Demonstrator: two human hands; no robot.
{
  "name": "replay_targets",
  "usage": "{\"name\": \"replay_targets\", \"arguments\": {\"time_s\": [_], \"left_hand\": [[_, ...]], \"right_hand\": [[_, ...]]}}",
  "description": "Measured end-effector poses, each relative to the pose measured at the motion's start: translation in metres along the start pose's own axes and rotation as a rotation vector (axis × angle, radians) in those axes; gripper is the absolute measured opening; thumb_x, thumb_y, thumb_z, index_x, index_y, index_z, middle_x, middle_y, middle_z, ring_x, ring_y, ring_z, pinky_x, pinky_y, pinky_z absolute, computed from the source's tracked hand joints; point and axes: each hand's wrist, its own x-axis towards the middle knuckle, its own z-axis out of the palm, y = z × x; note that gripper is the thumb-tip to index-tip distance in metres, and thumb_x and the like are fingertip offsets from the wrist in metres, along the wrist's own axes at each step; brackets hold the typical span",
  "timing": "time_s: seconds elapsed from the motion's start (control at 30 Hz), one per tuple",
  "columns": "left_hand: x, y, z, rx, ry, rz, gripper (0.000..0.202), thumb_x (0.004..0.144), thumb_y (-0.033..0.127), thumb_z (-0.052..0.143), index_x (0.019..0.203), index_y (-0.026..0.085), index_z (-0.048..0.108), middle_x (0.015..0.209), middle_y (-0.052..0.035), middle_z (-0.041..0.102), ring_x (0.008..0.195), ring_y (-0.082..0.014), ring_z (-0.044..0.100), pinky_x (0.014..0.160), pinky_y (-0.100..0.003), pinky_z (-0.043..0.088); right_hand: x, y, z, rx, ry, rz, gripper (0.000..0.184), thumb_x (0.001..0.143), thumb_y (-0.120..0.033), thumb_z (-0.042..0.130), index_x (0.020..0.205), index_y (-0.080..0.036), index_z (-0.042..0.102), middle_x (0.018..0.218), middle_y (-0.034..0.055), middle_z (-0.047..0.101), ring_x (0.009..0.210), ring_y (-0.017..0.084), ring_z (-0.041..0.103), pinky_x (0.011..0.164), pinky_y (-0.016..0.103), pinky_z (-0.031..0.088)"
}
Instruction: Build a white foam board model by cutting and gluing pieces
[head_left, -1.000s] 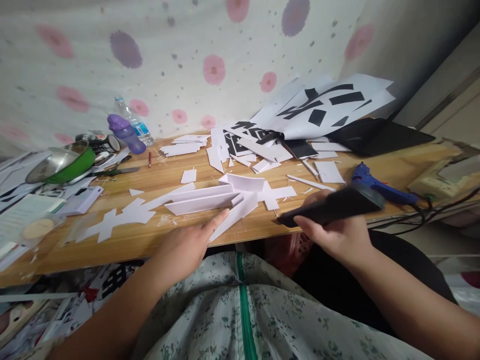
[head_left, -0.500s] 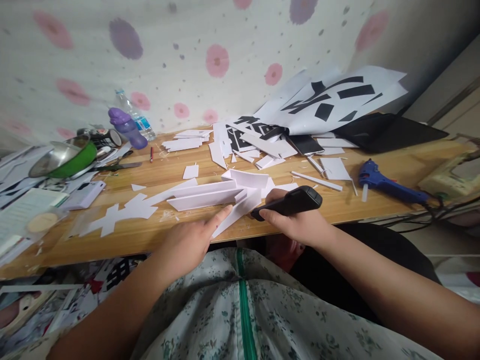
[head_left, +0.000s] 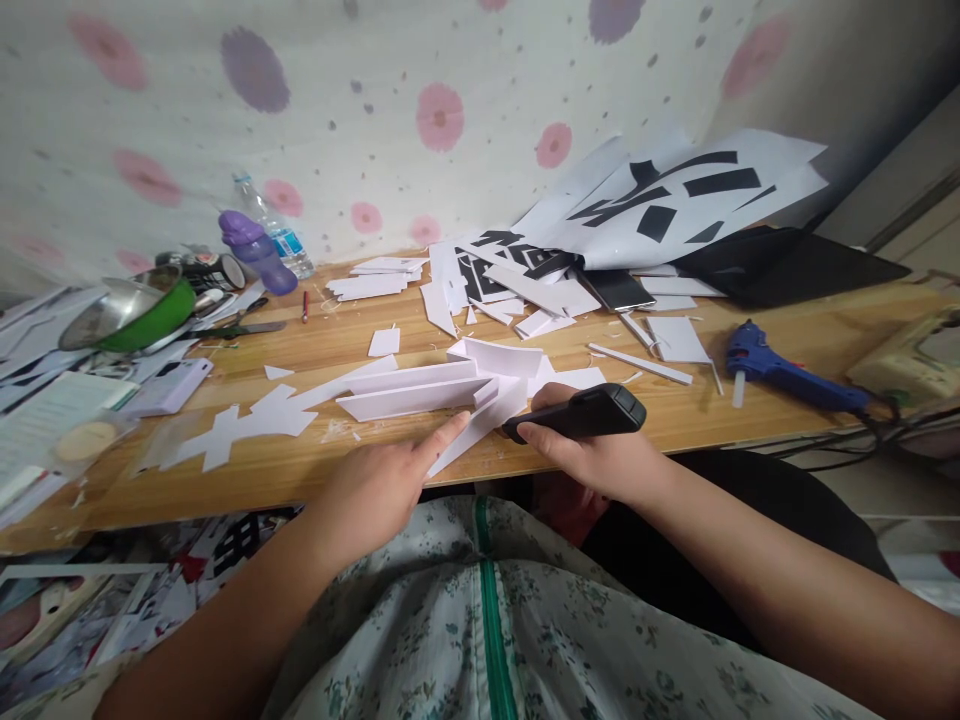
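My left hand [head_left: 382,485] rests at the table's front edge, its index finger stretched out onto a white foam-board strip [head_left: 469,440]. The other fingers are mostly hidden beneath it. In my right hand [head_left: 592,455] is a black glue gun [head_left: 585,412], gripped by its thick body, its tip low beside the strip's right edge. Whether the tip touches the board I cannot tell. Behind the strip stands a white foam-board assembly [head_left: 412,400] with long upright walls and a curved back wall [head_left: 499,357]. Flat cut pieces [head_left: 225,428] lie to its left.
A blue glue gun [head_left: 791,370] lies at right. Board offcuts [head_left: 532,290] and a patterned sheet [head_left: 660,205] pile up along the wall. At left are a purple bottle [head_left: 259,255], a green bowl [head_left: 161,315], scissors [head_left: 240,328] and a lilac phone [head_left: 169,387].
The view has shifted slightly. Both hands, the black glue gun and the foam-board pieces keep nearly the same positions relative to each other.
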Motion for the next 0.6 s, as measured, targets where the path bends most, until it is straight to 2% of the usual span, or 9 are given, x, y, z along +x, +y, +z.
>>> {"name": "replay_targets", "arguments": {"time_s": [0.27, 0.47, 0.6], "left_hand": [[0.001, -0.001, -0.003, -0.029, -0.014, 0.005, 0.071, 0.089, 0.019, 0.037, 0.148, 0.037, 0.002, 0.101, -0.0064, 0.070, 0.076, -0.0255, 0.067, 0.064, -0.031, 0.047], [0.001, -0.002, 0.000, -0.034, -0.001, -0.004, 0.071, 0.088, 0.017, 0.036, 0.149, 0.034, 0.003, 0.098, -0.0072, 0.072, 0.083, -0.0287, 0.068, 0.068, -0.036, 0.049], [0.001, -0.003, -0.001, -0.091, 0.013, 0.013, 0.073, 0.088, 0.018, 0.040, 0.149, 0.035, 0.003, 0.104, -0.0064, 0.070, 0.089, -0.0264, 0.067, 0.076, -0.035, 0.049]], "right_hand": [[0.004, -0.006, 0.000, -0.064, -0.093, -0.072, 0.022, 0.082, -0.038, 0.053, 0.070, -0.020, 0.053, 0.060, -0.0013, 0.052, 0.056, 0.012, 0.047, 0.055, 0.026, 0.038], [0.007, -0.015, -0.005, -0.124, -0.062, -0.190, 0.020, 0.081, -0.031, 0.055, 0.065, -0.020, 0.048, 0.056, -0.0038, 0.049, 0.051, 0.009, 0.041, 0.052, 0.024, 0.034], [0.012, -0.028, -0.013, -0.153, -0.020, -0.289, 0.024, 0.080, -0.029, 0.057, 0.062, -0.021, 0.044, 0.053, -0.0041, 0.048, 0.048, 0.009, 0.041, 0.049, 0.023, 0.033]]}}
